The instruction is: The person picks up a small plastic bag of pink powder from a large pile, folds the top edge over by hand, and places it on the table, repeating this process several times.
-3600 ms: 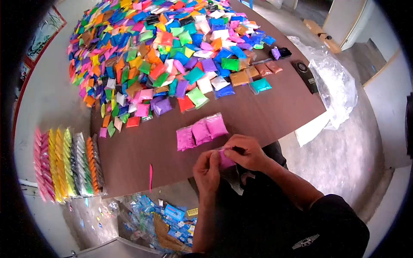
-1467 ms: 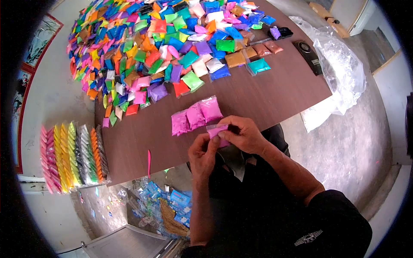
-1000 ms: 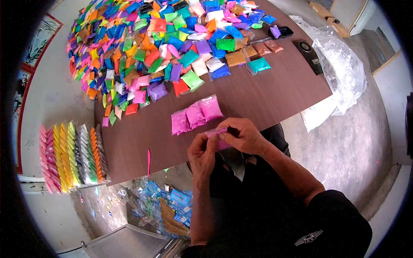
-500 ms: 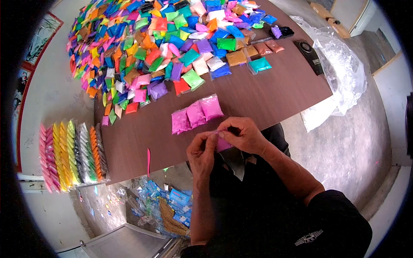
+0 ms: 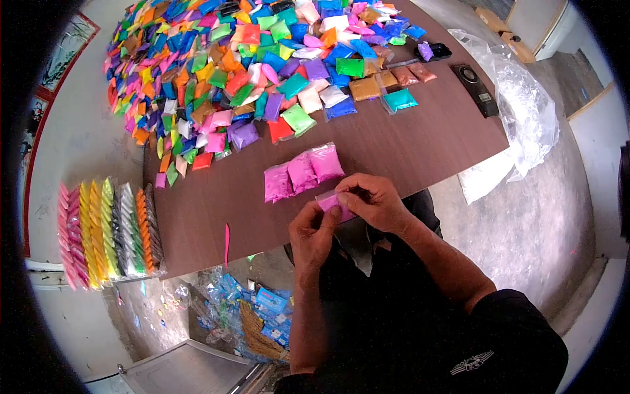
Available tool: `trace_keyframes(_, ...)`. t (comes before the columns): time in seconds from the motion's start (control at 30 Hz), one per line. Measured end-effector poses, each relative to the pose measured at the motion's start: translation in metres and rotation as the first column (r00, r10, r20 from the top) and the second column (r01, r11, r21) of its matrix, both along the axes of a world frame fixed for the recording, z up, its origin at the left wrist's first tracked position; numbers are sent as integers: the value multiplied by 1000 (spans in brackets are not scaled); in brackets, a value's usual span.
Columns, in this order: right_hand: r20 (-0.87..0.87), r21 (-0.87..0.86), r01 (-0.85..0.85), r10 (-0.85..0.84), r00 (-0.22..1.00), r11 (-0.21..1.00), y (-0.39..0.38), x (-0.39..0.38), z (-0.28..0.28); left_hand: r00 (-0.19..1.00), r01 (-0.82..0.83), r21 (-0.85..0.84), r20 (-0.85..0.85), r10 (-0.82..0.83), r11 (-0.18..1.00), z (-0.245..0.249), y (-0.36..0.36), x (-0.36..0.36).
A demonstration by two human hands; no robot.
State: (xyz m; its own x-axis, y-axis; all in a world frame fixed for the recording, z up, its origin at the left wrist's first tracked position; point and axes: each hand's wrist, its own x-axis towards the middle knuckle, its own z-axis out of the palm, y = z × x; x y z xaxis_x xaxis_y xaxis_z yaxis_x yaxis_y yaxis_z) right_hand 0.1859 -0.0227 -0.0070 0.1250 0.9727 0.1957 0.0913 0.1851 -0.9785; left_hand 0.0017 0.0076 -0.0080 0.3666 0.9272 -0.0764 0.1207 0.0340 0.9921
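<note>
Between both hands, just off the table's near edge, is a small clear bag of pink clay [image 5: 333, 201]. My left hand [image 5: 312, 233] pinches its near left side with thumb and fingers. At its upper right, my right hand [image 5: 374, 202] has thumb and fingers closed on the bag's edge. Part of the bag is hidden behind the fingers. Just beyond the hands, several filled pink bags [image 5: 302, 175] lie side by side, slightly overlapping, on the brown table [image 5: 394, 151]. A thin pink stick-like tool [image 5: 228, 244] rests near the table's front edge, left of the hands.
A large heap of small colored bags [image 5: 249, 72] covers the far left of the table. Twisted colored sticks in clear wrap [image 5: 108, 233] stand at the left edge. A black device with a round dial [image 5: 474, 88] and clear plastic sheeting [image 5: 525, 111] are at right. A straw broom [image 5: 256, 331] lies below.
The bag between my hands has turned, and more of its pink face and clear top now shows. My hands have shifted slightly; the bags on the table stay in place.
</note>
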Motion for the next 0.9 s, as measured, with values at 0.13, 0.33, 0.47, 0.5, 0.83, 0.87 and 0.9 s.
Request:
trace_keyframes(0.13,74,24,-23,21,997,999,0,0,-1,988,-23,21,154,19,1000,1,-1,4)
trace_keyframes(0.33,47,32,2,-3,999,999,0,-1,-7,999,5,26,51,-7,1000,9,-1,3)
trace_keyframes(0.47,40,52,19,-21,999,998,2,-2,-9,999,-4,-4,40,4,1000,3,0,4)
trace_keyframes(0.5,41,51,20,-22,999,998,1,-2,-7,999,-3,-5,41,3,1000,2,0,4)
trace_keyframes(0.83,5,5,-18,18,1000,1000,1,-3,-11,998,30,-4,49,-29,1000,9,2,1)
trace_keyframes(0.87,-14,30,4,-4,1000,1000,1,-4,-12,999,45,-12,13,-45,999,12,1,2)
trace_keyframes(0.9,-15,30,4,-3,1000,1000,2,-4,-13,999,45,-13,12,-44,999,13,1,3)
